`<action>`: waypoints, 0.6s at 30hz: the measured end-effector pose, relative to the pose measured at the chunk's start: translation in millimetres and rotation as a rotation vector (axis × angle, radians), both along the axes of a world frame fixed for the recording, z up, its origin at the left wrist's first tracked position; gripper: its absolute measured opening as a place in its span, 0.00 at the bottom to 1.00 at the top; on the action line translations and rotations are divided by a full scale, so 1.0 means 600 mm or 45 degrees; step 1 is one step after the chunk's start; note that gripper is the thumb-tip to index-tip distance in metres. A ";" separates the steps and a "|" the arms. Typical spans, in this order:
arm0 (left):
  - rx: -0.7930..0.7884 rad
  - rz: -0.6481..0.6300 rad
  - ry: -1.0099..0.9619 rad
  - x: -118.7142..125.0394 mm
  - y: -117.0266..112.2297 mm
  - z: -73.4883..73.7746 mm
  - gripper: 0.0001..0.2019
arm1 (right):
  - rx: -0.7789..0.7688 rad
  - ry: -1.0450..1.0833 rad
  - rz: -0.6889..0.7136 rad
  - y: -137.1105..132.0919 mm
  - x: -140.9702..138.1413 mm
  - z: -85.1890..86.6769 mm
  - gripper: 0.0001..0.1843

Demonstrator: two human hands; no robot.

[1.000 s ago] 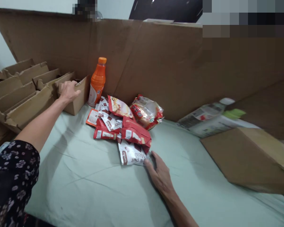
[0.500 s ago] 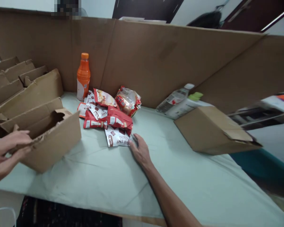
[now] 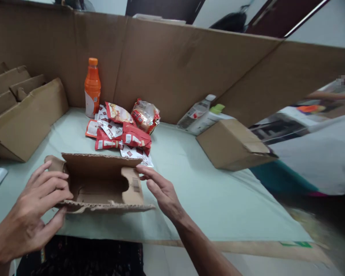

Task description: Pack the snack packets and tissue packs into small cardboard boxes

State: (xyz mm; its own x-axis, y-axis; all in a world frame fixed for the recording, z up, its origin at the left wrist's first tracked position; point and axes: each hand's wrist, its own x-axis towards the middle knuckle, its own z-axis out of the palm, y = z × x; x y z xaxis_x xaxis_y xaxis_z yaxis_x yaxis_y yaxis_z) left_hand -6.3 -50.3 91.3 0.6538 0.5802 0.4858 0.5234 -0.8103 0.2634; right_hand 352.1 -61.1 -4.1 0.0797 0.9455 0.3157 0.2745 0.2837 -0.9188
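Note:
A small open cardboard box (image 3: 103, 168) lies on the pale green table near its front edge, its opening facing me. My left hand (image 3: 37, 207) grips the box's left end, fingers wrapped around its flap. My right hand (image 3: 161, 189) is spread at the box's right end, fingertips touching its right flap. Behind the box lies a pile of red and white snack packets (image 3: 120, 136). An orange drink bottle (image 3: 92, 89) stands upright at the back.
Several folded cardboard boxes (image 3: 20, 111) are stacked at the left. A closed cardboard box (image 3: 232, 143) sits at the right, with a clear bottle (image 3: 197, 112) and a white carton behind it. A tall cardboard wall (image 3: 175, 65) rings the table (image 3: 203, 191).
My left hand took a box from the left stack and brought it to the front middle of the table. My right hand left the packet pile and came to the box's right end.

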 end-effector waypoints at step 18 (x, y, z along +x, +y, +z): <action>-0.052 0.111 -0.167 0.042 0.010 -0.023 0.14 | -0.113 -0.785 -0.749 0.407 0.186 0.060 0.40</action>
